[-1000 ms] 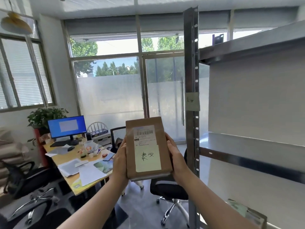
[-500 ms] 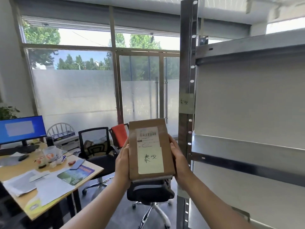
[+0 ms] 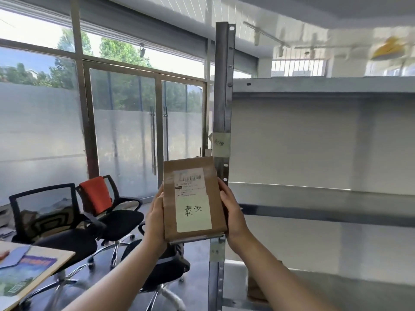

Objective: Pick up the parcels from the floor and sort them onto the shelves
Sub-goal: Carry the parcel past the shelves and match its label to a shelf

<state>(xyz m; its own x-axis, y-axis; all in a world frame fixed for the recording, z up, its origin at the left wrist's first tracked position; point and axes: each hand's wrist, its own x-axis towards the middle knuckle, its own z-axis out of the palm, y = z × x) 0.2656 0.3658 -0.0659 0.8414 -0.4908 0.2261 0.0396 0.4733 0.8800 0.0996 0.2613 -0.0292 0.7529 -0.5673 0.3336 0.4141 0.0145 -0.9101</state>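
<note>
I hold a flat brown cardboard parcel (image 3: 193, 198) upright in front of me. It carries a barcode label and a pale green note with handwriting. My left hand (image 3: 156, 217) grips its left edge and my right hand (image 3: 231, 212) grips its right edge. Just behind the parcel stands the metal shelf post (image 3: 222, 97), which bears a pale green handwritten note (image 3: 221, 144) a little above the parcel. The middle shelf (image 3: 325, 198) stretches to the right at about hand height, with a higher shelf (image 3: 323, 85) above it.
Another brown parcel (image 3: 258, 286) lies on the lower shelf by the post. Black office chairs (image 3: 56, 223), one with an orange cloth (image 3: 95, 197), stand at the left before glass doors (image 3: 157, 140). A desk corner (image 3: 33, 272) with printed sheets fills the lower left.
My view has swung to the right, so the desk and monitor slid out at the left and the shelf now faces me. The parcel stays held in both hands, now nearer the post's note.
</note>
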